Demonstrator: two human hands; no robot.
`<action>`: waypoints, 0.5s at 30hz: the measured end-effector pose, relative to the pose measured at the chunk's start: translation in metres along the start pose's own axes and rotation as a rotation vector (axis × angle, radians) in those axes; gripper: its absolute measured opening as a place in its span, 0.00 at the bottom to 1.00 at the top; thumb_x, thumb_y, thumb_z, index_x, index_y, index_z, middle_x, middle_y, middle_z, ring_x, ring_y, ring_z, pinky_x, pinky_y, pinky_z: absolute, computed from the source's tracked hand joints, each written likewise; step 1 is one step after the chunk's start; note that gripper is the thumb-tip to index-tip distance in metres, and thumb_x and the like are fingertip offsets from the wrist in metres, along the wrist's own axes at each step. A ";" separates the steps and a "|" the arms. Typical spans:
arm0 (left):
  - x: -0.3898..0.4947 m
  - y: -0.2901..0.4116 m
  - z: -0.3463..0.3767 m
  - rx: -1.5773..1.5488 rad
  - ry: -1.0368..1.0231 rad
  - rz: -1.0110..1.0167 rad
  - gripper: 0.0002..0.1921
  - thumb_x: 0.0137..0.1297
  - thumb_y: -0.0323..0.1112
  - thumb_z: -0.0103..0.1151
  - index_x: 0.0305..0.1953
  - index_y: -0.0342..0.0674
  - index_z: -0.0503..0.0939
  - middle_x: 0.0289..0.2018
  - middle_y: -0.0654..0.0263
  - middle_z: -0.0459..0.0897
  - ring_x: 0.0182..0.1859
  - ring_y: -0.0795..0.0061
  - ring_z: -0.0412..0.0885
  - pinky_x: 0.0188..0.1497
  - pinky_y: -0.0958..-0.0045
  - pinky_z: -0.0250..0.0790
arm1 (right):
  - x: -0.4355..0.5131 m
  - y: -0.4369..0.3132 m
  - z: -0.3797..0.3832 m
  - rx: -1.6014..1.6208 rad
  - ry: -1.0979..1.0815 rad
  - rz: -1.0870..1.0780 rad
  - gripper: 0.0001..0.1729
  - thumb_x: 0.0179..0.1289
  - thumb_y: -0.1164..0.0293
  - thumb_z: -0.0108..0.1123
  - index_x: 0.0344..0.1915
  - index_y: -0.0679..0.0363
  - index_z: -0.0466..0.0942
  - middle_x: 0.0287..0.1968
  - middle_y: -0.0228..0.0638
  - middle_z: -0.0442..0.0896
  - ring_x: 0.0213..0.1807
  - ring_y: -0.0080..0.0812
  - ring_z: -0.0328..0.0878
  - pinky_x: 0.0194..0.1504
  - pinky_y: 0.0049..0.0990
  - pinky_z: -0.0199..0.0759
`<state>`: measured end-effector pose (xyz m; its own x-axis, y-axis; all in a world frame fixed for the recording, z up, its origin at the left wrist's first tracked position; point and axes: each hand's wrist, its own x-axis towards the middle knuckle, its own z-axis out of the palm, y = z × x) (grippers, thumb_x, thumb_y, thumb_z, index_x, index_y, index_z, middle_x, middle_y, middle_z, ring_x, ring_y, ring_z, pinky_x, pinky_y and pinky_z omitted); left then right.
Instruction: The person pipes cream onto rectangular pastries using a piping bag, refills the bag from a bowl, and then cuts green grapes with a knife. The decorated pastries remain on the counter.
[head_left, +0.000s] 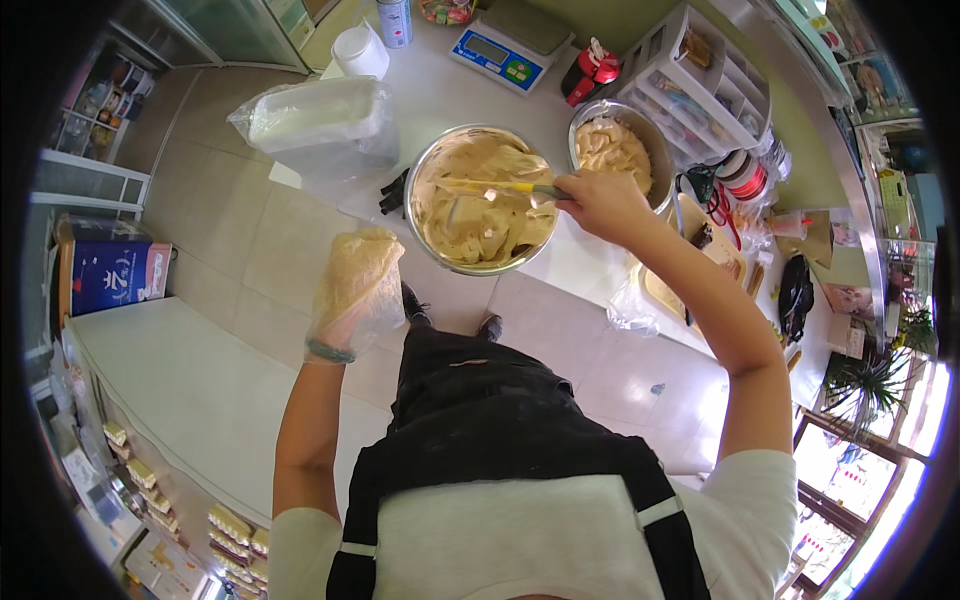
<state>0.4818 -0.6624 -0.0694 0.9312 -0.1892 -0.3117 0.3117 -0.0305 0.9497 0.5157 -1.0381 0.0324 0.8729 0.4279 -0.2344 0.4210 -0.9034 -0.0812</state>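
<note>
My right hand grips the grey handle of a yellow spatula. The spatula reaches across a stainless steel bowl holding pale, cream-coloured mixture, some of it smeared up the wall. To the bowl's left, my left hand holds a clear plastic bag whose edge hangs down over the hand to the wrist. Cream-coloured filling shows through the bag's upper part. The plastic partly hides my fingers. Behind my right hand stands a second steel bowl with peach-toned cream.
A digital scale, red-lidded bottle and drawer unit line the back of the white table. A plastic-wrapped container stands at its left end. On the right lies a wooden tray. Another counter is behind on the left.
</note>
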 end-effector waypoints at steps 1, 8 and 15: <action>-0.005 -0.011 0.006 0.137 0.049 0.146 0.09 0.67 0.30 0.62 0.47 0.38 0.79 0.35 0.69 0.83 0.36 0.80 0.81 0.39 0.74 0.76 | -0.004 0.004 -0.007 0.029 0.031 -0.004 0.16 0.67 0.60 0.60 0.52 0.49 0.74 0.34 0.39 0.83 0.34 0.45 0.83 0.32 0.44 0.74; -0.028 -0.044 0.040 -0.058 -0.100 0.082 0.22 0.68 0.28 0.62 0.61 0.38 0.71 0.54 0.62 0.79 0.53 0.72 0.80 0.54 0.71 0.76 | -0.024 -0.009 0.000 -0.242 -0.029 0.002 0.19 0.69 0.59 0.56 0.57 0.51 0.76 0.27 0.42 0.82 0.31 0.46 0.83 0.30 0.45 0.73; -0.045 -0.049 0.055 -0.384 -0.192 -0.054 0.30 0.69 0.32 0.60 0.70 0.37 0.64 0.60 0.60 0.76 0.61 0.69 0.76 0.62 0.65 0.72 | -0.009 0.014 0.038 0.146 -0.063 -0.120 0.21 0.69 0.56 0.59 0.58 0.49 0.81 0.26 0.40 0.82 0.24 0.40 0.81 0.28 0.38 0.74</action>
<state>0.4147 -0.7061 -0.1004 0.8708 -0.3776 -0.3150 0.4408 0.3156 0.8403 0.5043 -1.0561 -0.0031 0.7994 0.5345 -0.2742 0.4772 -0.8423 -0.2507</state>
